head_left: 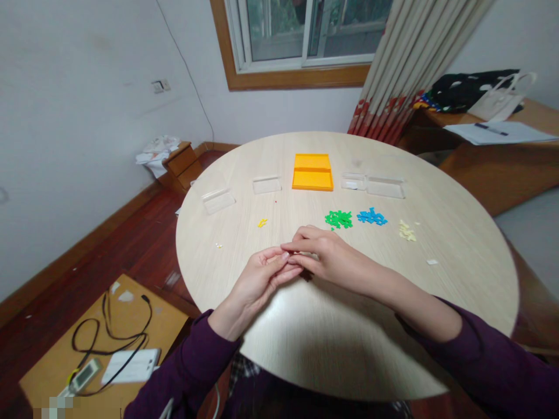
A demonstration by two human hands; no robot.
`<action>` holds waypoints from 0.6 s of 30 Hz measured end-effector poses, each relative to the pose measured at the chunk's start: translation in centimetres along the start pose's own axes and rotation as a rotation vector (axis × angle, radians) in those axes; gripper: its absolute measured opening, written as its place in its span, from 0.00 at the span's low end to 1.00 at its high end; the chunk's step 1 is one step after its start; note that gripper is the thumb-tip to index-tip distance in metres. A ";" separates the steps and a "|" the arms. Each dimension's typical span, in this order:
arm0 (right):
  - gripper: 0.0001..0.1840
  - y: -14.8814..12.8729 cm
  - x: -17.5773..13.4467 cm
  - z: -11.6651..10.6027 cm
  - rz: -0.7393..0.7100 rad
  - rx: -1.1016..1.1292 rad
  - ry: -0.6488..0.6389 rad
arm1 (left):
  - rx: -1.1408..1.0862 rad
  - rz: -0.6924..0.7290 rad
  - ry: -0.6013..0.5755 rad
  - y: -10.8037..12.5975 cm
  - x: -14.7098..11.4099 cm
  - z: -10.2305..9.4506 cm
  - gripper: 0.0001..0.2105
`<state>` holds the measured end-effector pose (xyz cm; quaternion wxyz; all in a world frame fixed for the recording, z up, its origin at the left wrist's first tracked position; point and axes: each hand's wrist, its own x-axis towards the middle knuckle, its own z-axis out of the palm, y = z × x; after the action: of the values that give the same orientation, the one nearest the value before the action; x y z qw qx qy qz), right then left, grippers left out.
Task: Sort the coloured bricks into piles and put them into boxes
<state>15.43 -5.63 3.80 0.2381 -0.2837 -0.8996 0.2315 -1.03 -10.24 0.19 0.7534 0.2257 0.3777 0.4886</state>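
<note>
My left hand [267, 269] and my right hand [318, 250] meet over the near middle of the round table [332, 337]. Their thumbs and fingertips are pinched together, and whatever sits between them is hidden or too small to name. Beneath my right hand a few dark red bits [307, 275] peek out. Just beyond it lies a pile of small green pieces [339, 219], with blue pieces [372, 216] to its right. A handful of pale yellow pieces [407, 231] is farther right. Small yellow pieces [262, 223] lie beyond my left hand.
An open orange case [312, 179] stands at the back. Clear plastic boxes flank it: one at far left [218, 201], one nearer [267, 185], others at right [385, 187]. Tiny white bits [219, 245] lie left. A lower side table [56, 355] holds a black cord and white device.
</note>
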 end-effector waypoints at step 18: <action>0.12 13.2 13.0 4.0 0.232 -0.314 -0.054 | 0.063 0.150 0.330 6.6 0.0 -6.2 0.09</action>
<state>9.04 10.91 -2.76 0.1383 -0.4130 -0.8919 0.1217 -9.64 -7.63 1.04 0.6352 0.1935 0.4937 0.5616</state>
